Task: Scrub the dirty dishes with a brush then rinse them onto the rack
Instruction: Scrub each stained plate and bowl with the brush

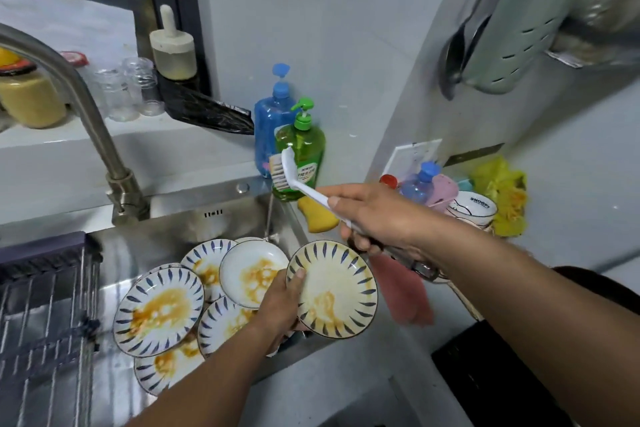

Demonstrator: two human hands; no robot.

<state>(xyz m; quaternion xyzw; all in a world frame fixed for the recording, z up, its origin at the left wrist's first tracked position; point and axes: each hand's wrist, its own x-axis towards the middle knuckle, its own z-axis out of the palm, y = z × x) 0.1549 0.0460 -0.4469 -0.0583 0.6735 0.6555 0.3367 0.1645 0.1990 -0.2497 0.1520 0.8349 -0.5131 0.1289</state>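
A person's left hand gripped a sauce-stained plate by its rim above the sink, while the right hand closed around a white brush raised clear of it. Scrubbing appeared barely begun: several dirty plates lay stacked in the sink, and the rack showed none. The faucet spout was cut off; running water could not be made out.

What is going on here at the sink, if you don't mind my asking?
A person is washing up. The left hand holds a stained plate by its rim above the sink, and the right hand grips a white brush raised clear of it. More dirty plates are piled in the sink. The rack on the left holds no dishes.
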